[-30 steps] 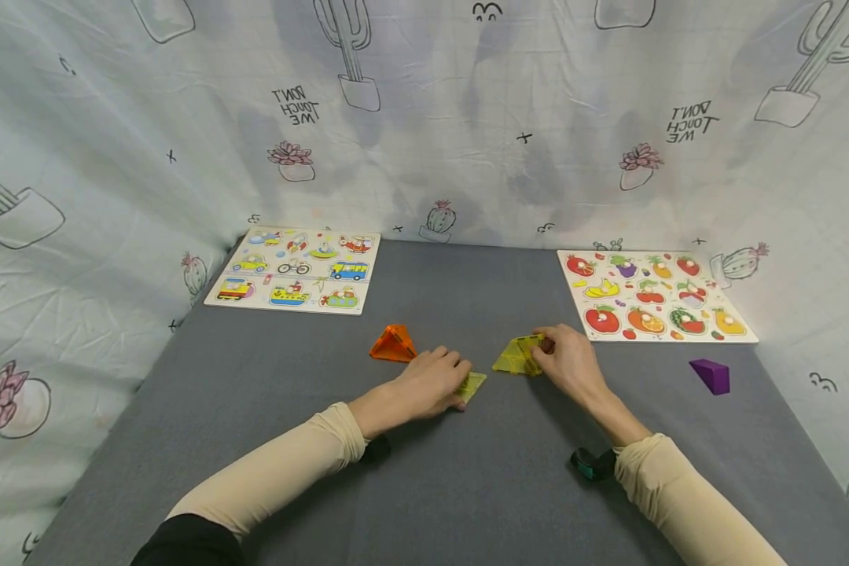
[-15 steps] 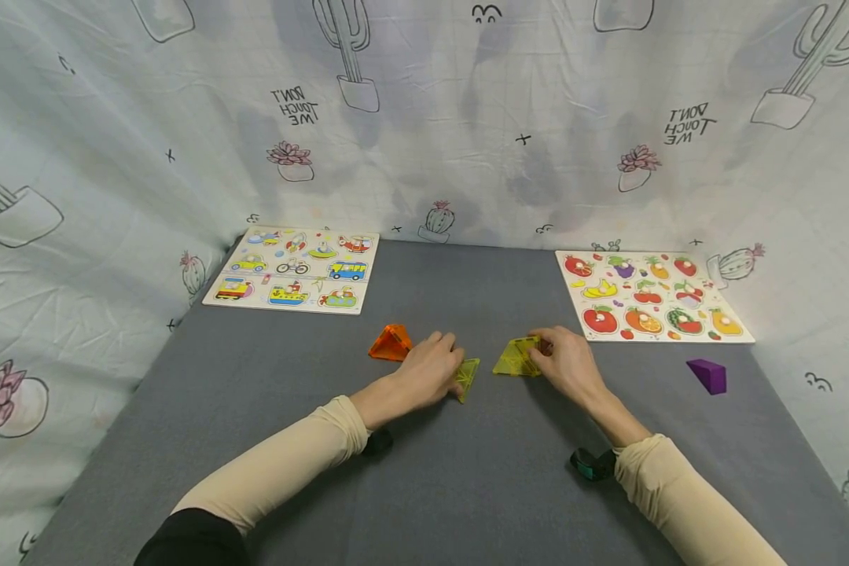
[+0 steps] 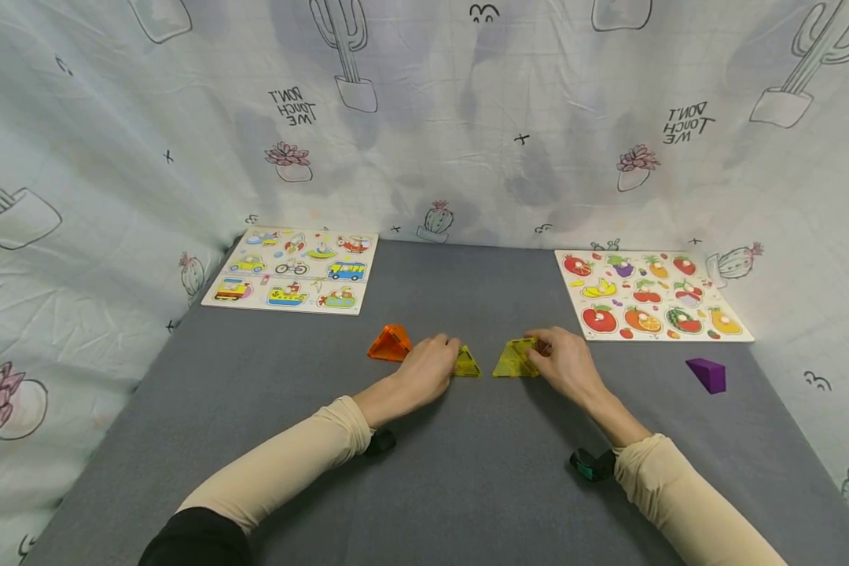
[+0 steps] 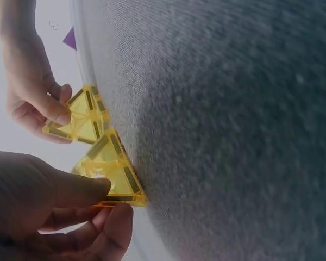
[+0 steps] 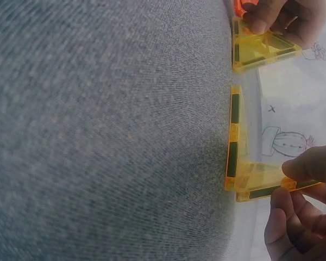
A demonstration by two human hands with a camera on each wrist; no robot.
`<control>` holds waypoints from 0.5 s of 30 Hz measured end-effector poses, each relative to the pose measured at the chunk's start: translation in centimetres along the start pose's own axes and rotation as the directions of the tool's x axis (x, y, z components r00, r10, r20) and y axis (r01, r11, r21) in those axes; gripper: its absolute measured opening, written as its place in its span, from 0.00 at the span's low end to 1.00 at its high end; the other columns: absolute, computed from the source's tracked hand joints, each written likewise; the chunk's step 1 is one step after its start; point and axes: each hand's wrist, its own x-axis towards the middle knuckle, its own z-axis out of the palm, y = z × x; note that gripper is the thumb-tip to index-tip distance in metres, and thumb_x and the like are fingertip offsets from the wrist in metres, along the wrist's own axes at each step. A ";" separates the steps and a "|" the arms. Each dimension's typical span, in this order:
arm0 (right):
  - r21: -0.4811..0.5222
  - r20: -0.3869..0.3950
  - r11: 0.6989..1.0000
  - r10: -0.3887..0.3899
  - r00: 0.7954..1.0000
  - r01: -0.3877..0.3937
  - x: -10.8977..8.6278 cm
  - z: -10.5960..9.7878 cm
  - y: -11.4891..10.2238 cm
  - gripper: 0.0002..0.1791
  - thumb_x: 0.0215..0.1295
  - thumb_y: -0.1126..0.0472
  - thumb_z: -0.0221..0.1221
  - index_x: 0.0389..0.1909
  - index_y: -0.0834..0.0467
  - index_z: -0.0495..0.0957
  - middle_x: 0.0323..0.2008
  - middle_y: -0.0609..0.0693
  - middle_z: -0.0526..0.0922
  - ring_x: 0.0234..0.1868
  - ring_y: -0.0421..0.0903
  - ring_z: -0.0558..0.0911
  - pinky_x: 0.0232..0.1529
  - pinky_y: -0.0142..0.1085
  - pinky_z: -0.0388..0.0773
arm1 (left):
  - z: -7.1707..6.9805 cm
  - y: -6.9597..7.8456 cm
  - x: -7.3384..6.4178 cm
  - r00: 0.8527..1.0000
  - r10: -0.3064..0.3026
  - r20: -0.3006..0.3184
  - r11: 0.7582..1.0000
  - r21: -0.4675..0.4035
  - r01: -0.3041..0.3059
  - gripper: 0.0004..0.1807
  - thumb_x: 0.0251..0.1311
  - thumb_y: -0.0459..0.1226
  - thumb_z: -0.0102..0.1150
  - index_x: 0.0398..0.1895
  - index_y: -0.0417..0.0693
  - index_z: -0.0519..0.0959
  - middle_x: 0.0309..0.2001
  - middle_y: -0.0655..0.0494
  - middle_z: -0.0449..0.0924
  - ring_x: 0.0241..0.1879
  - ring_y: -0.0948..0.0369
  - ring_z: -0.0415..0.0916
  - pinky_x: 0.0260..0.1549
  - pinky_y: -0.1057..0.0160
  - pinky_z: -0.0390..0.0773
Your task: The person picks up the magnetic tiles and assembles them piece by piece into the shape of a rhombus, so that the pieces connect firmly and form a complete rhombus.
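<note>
My left hand (image 3: 424, 369) pinches a yellow translucent triangular magnetic tile (image 3: 467, 364), which stands tilted on the grey table in the head view. To its right, my right hand (image 3: 564, 363) pinches another yellow triangular magnetic tile (image 5: 261, 187) between thumb and fingers. That tile rises at an angle from a second yellow tile (image 5: 234, 138) lying along the table in the right wrist view. A small gap separates the two hands' tiles in the head view. Just left of my left hand stands an orange translucent pyramid (image 3: 390, 343).
A vehicle picture board (image 3: 290, 271) lies at the back left, and a fruit picture board (image 3: 654, 297) at the back right. The purple wedge block (image 3: 708, 376) sits near the table's right edge. A patterned curtain (image 3: 460, 126) borders the table (image 3: 467, 487) behind.
My left hand has turned its tile from nearly flat to tilted up and moved it slightly away from me. The right hand has barely moved.
</note>
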 end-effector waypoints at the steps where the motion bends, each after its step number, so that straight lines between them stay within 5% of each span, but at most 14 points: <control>1: 0.000 -0.001 1.000 -0.001 1.000 0.001 0.0 0.0 0.0 0.12 0.58 0.66 0.61 0.43 0.63 0.85 0.28 0.54 0.82 0.28 0.44 0.76 0.28 0.33 0.69 | 0.1 0.1 0.1 1.000 -0.002 -0.015 1.000 -0.003 0.002 0.03 0.61 0.30 0.60 0.30 0.40 0.77 0.26 0.48 0.77 0.25 0.54 0.77 0.26 0.58 0.78; 7: 0.013 -0.002 1.000 0.008 1.000 -0.008 -0.2 -0.1 0.1 0.06 0.57 0.65 0.63 0.33 0.63 0.85 0.28 0.55 0.83 0.28 0.44 0.79 0.29 0.35 0.73 | 0.6 0.7 0.6 0.997 -0.042 -0.070 0.997 -0.063 0.037 0.08 0.58 0.29 0.57 0.23 0.43 0.71 0.17 0.54 0.72 0.15 0.59 0.71 0.14 0.62 0.71; 15: 0.015 0.093 1.000 0.024 0.995 -0.026 -0.4 -0.1 0.2 0.08 0.60 0.62 0.62 0.22 0.56 0.80 0.22 0.49 0.82 0.21 0.39 0.74 0.26 0.32 0.69 | 1.1 1.3 1.3 0.995 -0.097 -0.033 0.989 -0.116 0.093 0.08 0.60 0.32 0.58 0.26 0.43 0.70 0.18 0.53 0.72 0.13 0.59 0.71 0.11 0.66 0.65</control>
